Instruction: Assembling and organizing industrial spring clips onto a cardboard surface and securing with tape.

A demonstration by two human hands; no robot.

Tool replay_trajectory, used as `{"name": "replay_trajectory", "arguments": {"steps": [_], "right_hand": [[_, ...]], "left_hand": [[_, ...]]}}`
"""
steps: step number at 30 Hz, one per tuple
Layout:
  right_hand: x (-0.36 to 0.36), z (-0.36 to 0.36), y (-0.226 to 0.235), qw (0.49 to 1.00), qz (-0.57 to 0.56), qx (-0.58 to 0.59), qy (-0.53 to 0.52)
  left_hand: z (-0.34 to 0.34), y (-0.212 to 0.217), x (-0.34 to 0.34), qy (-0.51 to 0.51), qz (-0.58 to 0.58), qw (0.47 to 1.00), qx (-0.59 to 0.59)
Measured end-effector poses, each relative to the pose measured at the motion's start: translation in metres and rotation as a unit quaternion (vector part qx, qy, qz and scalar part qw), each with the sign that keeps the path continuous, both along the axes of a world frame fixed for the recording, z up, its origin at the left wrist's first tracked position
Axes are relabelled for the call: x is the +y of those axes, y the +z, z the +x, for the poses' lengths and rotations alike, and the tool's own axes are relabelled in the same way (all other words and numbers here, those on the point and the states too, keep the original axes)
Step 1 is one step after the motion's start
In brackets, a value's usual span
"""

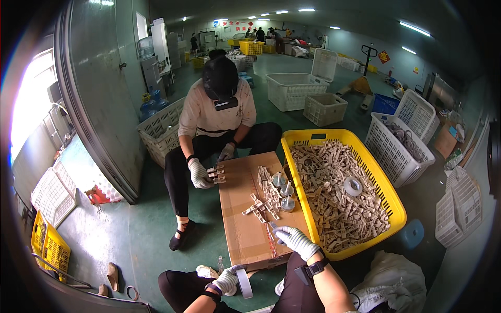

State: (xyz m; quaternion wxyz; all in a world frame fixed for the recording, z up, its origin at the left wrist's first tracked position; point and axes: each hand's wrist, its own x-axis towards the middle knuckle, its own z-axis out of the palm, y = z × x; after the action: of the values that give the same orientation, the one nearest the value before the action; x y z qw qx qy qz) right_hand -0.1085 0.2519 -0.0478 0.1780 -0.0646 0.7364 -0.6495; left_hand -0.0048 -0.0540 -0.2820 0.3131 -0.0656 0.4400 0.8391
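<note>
My left hand (227,280), in a striped white glove, is low in front of my knees. It grips a roll of white tape (243,283) at the near edge of a cardboard box (239,237). Above the box's near right corner, my gloved right hand (295,241) is closed, a small greyish tip (273,226) sticking out past its fingers; its kind is unclear. Just beyond lie several pale clip-like pieces (255,207) and small clear jars (287,203). Across the box, a co-worker's gloved hand (199,175) holds a few similar pieces (216,173).
A yellow crate (403,215) full of pale pieces, with a tape roll (353,186) on top, stands right of the box. The co-worker (216,109) sits opposite. White crates (296,92) stand behind, and a white sack (391,284) lies at my right.
</note>
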Motion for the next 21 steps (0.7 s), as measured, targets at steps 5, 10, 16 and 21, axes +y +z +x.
{"name": "replay_trajectory", "arguments": {"steps": [5, 10, 16, 21], "right_hand": [[0.002, -0.002, -0.005, 1.000, -0.008, -0.015, -0.004], [-0.002, -0.002, 0.004, 1.000, 0.006, 0.012, -0.005], [0.001, -0.002, -0.003, 1.000, -0.003, 0.001, -0.005], [0.000, -0.002, -0.006, 1.000, -0.001, 0.016, 0.009]], "left_hand": [[-0.002, -0.002, 0.001, -0.004, 0.010, 1.000, -0.009], [0.009, -0.001, 0.000, 0.009, -0.090, 0.995, 0.029], [-0.004, -0.011, -0.001, -0.007, -0.065, 0.998, 0.013], [-0.002, -0.011, -0.005, -0.013, -0.019, 1.000, -0.015]]}}
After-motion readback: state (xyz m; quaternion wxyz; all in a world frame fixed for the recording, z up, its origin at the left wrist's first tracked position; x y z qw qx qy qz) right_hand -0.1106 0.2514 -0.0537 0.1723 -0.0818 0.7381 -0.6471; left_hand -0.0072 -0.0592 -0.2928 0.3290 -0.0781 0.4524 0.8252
